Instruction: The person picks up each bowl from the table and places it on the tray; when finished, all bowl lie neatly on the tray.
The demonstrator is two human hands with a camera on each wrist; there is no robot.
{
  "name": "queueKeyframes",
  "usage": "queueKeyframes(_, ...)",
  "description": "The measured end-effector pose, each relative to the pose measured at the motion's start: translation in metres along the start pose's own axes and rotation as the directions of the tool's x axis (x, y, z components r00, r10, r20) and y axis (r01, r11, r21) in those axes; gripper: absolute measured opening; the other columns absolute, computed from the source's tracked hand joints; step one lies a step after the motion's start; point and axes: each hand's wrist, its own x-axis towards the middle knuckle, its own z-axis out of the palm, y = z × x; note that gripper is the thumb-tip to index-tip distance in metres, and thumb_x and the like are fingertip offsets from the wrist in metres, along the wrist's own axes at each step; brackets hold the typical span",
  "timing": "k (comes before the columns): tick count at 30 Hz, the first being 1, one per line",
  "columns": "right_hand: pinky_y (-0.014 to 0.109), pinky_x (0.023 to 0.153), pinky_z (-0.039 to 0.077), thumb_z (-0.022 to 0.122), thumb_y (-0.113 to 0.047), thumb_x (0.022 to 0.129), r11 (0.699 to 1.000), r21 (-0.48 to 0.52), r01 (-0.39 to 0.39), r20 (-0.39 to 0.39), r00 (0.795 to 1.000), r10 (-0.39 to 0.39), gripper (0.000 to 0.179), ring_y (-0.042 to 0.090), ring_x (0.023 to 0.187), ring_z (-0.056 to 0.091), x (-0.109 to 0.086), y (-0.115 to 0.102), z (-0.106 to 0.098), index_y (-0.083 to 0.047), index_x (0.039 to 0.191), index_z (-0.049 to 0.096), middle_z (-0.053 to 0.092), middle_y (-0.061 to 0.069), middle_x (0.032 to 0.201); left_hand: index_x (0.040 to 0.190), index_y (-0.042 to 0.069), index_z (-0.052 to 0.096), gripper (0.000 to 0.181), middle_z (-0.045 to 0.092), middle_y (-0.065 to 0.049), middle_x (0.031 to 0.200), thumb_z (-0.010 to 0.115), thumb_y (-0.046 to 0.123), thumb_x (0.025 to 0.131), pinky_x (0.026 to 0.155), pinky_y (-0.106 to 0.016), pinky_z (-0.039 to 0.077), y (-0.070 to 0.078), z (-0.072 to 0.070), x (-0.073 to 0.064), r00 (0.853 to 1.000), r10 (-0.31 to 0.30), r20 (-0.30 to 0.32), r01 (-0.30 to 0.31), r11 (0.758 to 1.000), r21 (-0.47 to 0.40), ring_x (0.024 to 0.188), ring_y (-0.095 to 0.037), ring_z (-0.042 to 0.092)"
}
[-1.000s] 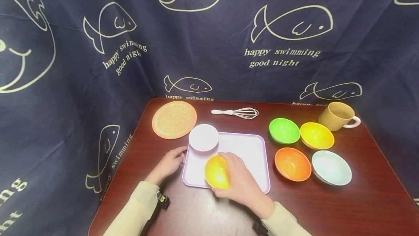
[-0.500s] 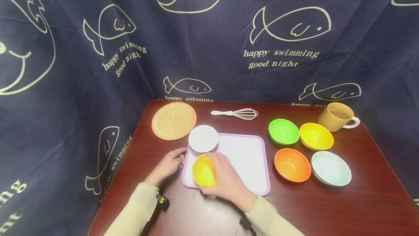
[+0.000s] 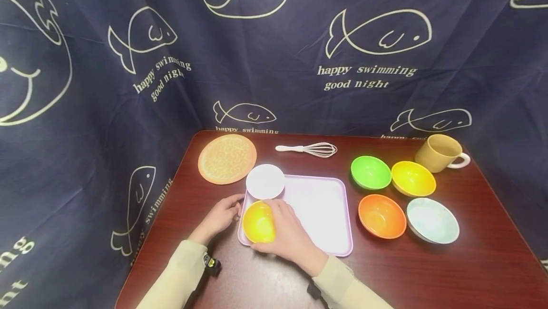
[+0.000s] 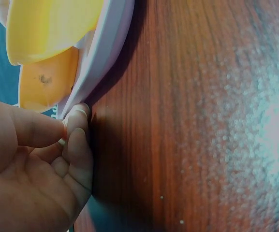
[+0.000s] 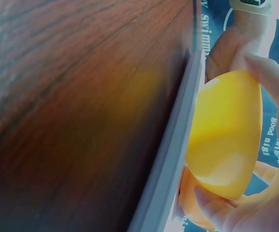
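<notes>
My right hand (image 3: 291, 234) grips a small yellow bowl (image 3: 258, 223) by its right side, thumb at the near rim and fingers at the far rim. This bowl is over the front left of a lilac tray (image 3: 318, 214), just in front of a white-inside bowl (image 3: 265, 182) in the back left corner. At the left edge of the tray, my left hand (image 3: 222, 214) pinches the rim between thumb and curled fingers. In the left wrist view, the tilted yellow bowl (image 4: 47, 29) overlaps an orange-sided bowl (image 4: 50, 79) beyond it.
Right of the tray stand green (image 3: 370, 173), yellow (image 3: 413, 179), orange (image 3: 382, 216) and pale blue (image 3: 433, 221) bowls. A tan mug (image 3: 438, 153) is behind them. A white whisk (image 3: 306, 149) and a round orange mat (image 3: 228, 159) lie along the back of the table.
My right hand has carried the yellow bowl leftward across the tray toward its left edge, below the white-inside bowl. The left hand has stayed at the tray's rim.
</notes>
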Motion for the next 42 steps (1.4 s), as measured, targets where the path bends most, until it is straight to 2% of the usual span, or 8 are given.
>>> queueKeyframes(9,0.046,0.105,0.044,0.094,-0.060,0.063,1.000,0.010,-0.022,0.010,1.000,0.022,0.108,0.024,0.125,0.050,-0.004,0.002,-0.001,-0.009,0.147,0.048,0.055,0.008,0.134,0.141,-0.002,0.060,0.042,0.057,-0.004,0.077,0.051,-0.005,0.100,0.062,-0.030,0.046,0.002,0.001,0.000,1.000,0.001,0.012,-0.001,1.000,-0.010,0.068,-0.018,0.055)
queueKeyframes(15,0.048,0.113,0.038,0.091,-0.066,0.066,0.999,0.022,-0.045,-0.020,0.999,0.046,0.109,0.021,0.135,0.044,-0.016,0.003,-0.022,-0.015,0.151,0.047,0.053,0.005,0.143,0.140,-0.004,0.059,0.041,0.057,-0.004,0.077,0.051,-0.006,0.100,0.062,-0.029,0.045,0.003,0.000,-0.001,1.000,0.005,0.009,-0.005,1.000,-0.011,0.068,-0.018,0.054)
queueKeyframes(20,0.048,0.114,0.038,0.087,-0.059,0.077,0.995,-0.074,-0.072,-0.142,0.988,0.061,0.094,0.025,0.137,0.046,-0.038,0.015,-0.063,-0.014,0.150,0.049,0.053,0.005,0.145,0.141,-0.004,0.059,0.042,0.057,-0.003,0.077,0.050,-0.007,0.100,0.063,-0.027,0.045,0.000,0.001,-0.001,1.000,-0.007,0.015,0.008,1.000,-0.025,0.067,-0.018,0.054)
queueKeyframes(24,0.041,0.115,0.034,0.086,-0.034,0.083,0.989,-0.140,-0.038,-0.266,0.964,-0.001,0.072,0.030,0.133,0.049,-0.061,0.037,-0.111,-0.008,0.143,0.055,0.057,0.010,0.141,0.141,-0.004,0.058,0.042,0.056,-0.003,0.077,0.050,-0.008,0.100,0.062,-0.028,0.045,0.000,0.002,0.001,1.000,-0.002,0.013,0.002,0.999,-0.038,0.067,-0.018,0.054)
queueKeyframes(28,0.027,0.116,0.026,0.087,-0.017,0.078,0.984,-0.172,-0.052,-0.361,0.932,-0.014,0.068,0.035,0.128,0.051,-0.092,0.064,-0.165,-0.006,0.140,0.060,0.060,0.013,0.136,0.141,-0.003,0.059,0.043,0.056,-0.003,0.077,0.051,-0.008,0.099,0.063,-0.028,0.045,0.001,0.002,0.002,1.000,-0.007,0.015,0.007,0.999,-0.043,0.067,-0.018,0.054)
queueKeyframes(31,0.020,0.112,0.024,0.089,-0.011,0.071,0.974,-0.193,-0.115,-0.411,0.911,0.027,0.072,0.039,0.121,0.052,-0.116,0.088,-0.202,-0.006,0.137,0.062,0.062,0.015,0.131,0.141,-0.002,0.059,0.043,0.056,-0.004,0.077,0.051,-0.008,0.099,0.062,-0.028,0.044,0.001,0.001,0.001,1.000,-0.007,0.019,0.008,0.999,-0.043,0.068,-0.018,0.054)
queueKeyframes(36,0.035,0.115,0.020,0.096,-0.012,0.064,0.943,-0.204,-0.264,-0.425,0.891,0.158,0.085,0.047,0.122,0.044,-0.159,0.128,-0.237,-0.005,0.140,0.058,0.056,0.021,0.133,0.141,0.001,0.060,0.042,0.057,-0.003,0.077,0.052,-0.004,0.100,0.061,-0.029,0.043,0.001,0.000,0.000,0.999,-0.025,0.022,0.025,1.000,-0.011,0.068,-0.018,0.054)
queueKeyframes(42,0.058,0.123,0.004,0.101,-0.019,0.059,0.929,-0.191,-0.318,-0.347,0.907,0.239,0.114,0.053,0.145,0.026,-0.190,0.164,-0.249,-0.007,0.156,0.043,0.042,0.031,0.151,0.141,0.002,0.060,0.042,0.058,-0.002,0.078,0.053,-0.003,0.100,0.063,-0.029,0.044,0.001,-0.001,-0.001,1.000,-0.014,0.024,0.014,1.000,-0.003,0.068,-0.018,0.055)
